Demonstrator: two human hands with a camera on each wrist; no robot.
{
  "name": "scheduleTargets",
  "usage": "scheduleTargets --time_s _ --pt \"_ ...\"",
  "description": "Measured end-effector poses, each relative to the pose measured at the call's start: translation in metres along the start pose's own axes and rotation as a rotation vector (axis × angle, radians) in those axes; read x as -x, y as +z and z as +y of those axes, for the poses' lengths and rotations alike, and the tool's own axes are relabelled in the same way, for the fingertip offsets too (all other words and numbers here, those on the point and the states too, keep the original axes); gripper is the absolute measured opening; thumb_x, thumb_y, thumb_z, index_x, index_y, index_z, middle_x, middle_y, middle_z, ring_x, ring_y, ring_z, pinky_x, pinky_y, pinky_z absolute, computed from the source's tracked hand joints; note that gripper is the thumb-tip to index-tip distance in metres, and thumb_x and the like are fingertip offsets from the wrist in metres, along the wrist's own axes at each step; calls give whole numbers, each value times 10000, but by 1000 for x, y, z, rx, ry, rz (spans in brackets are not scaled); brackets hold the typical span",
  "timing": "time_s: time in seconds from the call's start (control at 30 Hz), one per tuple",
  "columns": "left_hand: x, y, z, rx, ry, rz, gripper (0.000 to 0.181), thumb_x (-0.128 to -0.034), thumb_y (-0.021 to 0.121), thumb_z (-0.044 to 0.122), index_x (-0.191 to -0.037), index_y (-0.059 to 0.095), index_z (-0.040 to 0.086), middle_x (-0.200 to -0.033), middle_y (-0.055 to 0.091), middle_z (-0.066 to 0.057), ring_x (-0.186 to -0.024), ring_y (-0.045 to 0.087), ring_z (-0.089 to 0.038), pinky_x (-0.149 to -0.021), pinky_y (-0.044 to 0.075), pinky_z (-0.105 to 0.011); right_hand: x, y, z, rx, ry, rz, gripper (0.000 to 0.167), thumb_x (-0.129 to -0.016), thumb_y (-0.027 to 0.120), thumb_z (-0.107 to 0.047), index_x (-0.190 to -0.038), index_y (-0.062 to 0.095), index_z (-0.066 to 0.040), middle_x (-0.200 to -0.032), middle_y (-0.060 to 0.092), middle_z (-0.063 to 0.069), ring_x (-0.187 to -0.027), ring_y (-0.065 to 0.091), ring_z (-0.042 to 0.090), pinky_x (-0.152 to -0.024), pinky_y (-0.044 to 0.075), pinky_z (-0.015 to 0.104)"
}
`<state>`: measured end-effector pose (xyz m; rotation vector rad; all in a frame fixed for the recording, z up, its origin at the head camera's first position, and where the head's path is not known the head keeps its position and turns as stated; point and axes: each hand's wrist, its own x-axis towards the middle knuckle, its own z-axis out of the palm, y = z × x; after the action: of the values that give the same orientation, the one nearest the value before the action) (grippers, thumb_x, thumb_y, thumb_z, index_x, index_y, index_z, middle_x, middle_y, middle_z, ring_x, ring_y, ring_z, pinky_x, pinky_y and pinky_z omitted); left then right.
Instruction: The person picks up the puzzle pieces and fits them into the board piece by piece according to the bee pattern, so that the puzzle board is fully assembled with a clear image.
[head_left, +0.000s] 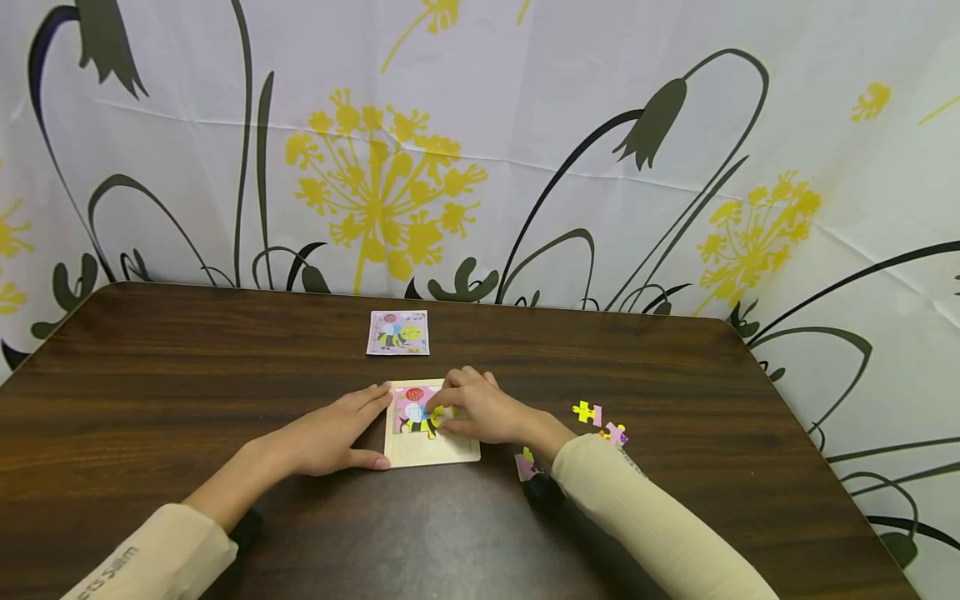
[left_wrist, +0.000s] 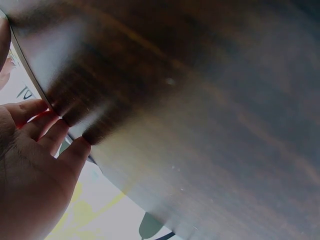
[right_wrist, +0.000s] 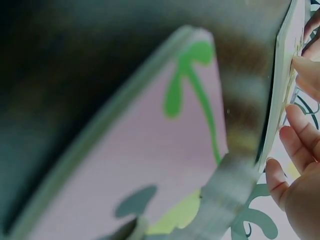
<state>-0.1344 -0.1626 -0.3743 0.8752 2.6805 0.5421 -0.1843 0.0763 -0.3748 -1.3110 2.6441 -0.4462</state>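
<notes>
A wooden jigsaw tray (head_left: 431, 454) lies on the dark table, its upper part partly filled with a bee picture (head_left: 411, 412). My left hand (head_left: 337, 429) steadies the tray's left side, fingers mostly straight at the upper corner and thumb at the lower one. My right hand (head_left: 483, 408) reaches over the tray's right half. Its thumb and index finger are bent around a yellow puzzle piece (head_left: 446, 412) in the picture. That hand hides the tray's upper right part. In the right wrist view, the tray (right_wrist: 280, 75) shows edge-on beside the fingers.
Loose puzzle pieces lie right of the tray: a yellow-and-pink one (head_left: 587, 412), a pink one (head_left: 615, 433) and a pink-and-green one (head_left: 527, 467) near the right wrist. A bee picture card (head_left: 398, 333) lies behind the tray. A flowered curtain (head_left: 525, 150) hangs behind the table.
</notes>
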Motion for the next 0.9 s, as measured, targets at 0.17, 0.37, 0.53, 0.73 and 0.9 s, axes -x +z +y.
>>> scheduleTargets --time_s 0.17,0.37,0.53,0.73,0.9 --pt "-1 1 -2 -6 -1 -4 850 -816 618 477 -1385 295 -67 -1449 227 -245 -1300 244 -409 -1000 268 -535 1 -4 0 -27 3 0 220 -835 679 -214 -1051 679 -177 -933 534 -6 -909 445 143 -715 269 280" --pt "-1 1 -2 -2 3 0 848 -813 627 469 -1379 302 -73 -1445 230 -252 -1299 244 -412 -1002 264 -535 6 -10 4 -93 -3 -2 247 -836 674 -178 -1075 670 -116 -939 589 9 -917 497 146 -759 306 307" --pt "-1 0 -1 -2 0 -3 849 -810 629 468 -1377 305 -75 -1445 230 -253 -1300 244 -412 -1003 262 -534 13 -13 15 -147 -20 17 236 -839 666 -133 -1067 664 -68 -944 606 27 -887 536 160 -805 404 303" --pt "-1 -1 1 0 -3 -3 851 -810 631 465 -1379 301 -76 -1447 225 -250 -1303 240 -410 -1003 262 -534 27 -20 30 -202 20 41 231 -843 661 -111 -1059 651 -31 -986 614 46 -923 573 168 -821 467 316" --pt "-1 -1 2 2 -3 -2 844 -810 639 453 -1376 306 -77 -1447 226 -251 -1304 238 -408 -1005 261 -532 45 -28 48 -201 77 63 220 -846 663 -137 -1042 652 -40 -996 623 37 -939 567 157 -830 465 331"
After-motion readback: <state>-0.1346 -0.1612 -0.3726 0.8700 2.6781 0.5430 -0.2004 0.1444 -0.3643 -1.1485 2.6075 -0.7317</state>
